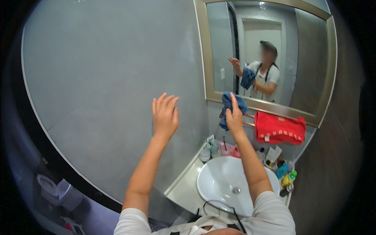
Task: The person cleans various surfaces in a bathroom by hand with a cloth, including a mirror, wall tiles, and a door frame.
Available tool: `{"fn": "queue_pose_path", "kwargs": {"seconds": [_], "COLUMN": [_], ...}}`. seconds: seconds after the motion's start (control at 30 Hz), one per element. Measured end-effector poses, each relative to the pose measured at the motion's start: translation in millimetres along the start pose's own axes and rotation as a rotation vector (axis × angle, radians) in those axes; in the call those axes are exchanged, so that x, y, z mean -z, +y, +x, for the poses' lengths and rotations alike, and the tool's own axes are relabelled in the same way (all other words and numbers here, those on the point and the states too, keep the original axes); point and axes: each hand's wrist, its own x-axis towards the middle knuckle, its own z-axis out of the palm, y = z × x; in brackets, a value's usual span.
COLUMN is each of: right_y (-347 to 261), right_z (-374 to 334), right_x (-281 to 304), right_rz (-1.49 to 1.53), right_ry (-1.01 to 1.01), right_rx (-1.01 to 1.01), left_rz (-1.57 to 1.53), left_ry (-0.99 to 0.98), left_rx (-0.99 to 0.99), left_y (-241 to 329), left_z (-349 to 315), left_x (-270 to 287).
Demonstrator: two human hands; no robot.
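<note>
My right hand (pixel 235 120) grips a crumpled blue cloth (pixel 227 102) just below the lower edge of the framed mirror (pixel 270 51), its index finger stretched upward. My left hand (pixel 165 117) is raised beside the grey wall, holding nothing, with its fingers apart; whether it touches the wall I cannot tell. The mirror's glass reflects a person in a white top, one arm raised and the same blue cloth in the other hand. Part of the cloth is hidden behind my right hand.
Below my arms is a white round washbasin (pixel 219 176) on a pale counter (pixel 182 188). Cups and toothbrushes stand behind it, several bottles (pixel 289 179) at its right. A red towel (pixel 280 128) hangs on a rail under the mirror. A toilet (pixel 64 194) stands at lower left.
</note>
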Motion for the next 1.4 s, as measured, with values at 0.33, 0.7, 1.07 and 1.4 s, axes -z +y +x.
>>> {"fn": "queue_pose_path", "kwargs": {"seconds": [0.33,0.7,1.07,1.4], "right_y": [-7,-114,-92,168], "right_z": [93,129,208,233], "right_x": [-118,-213,-215,-220], "right_rz": [0.364,0.375,0.08,0.046], "right_ry": [0.081,0.027,-0.07,0.044], "right_rx": [0.053,0.358,0.562,0.039], "left_rz": [0.404,0.501,0.611,0.686], "left_ry": [0.02,0.157,0.198,0.245], "left_rx": [-0.192,-0.196,-0.199,-0.218], "left_y": [-26,-54,-66,-64], "left_z": [60,96,94,97], "left_x": [64,87,76,74]}}
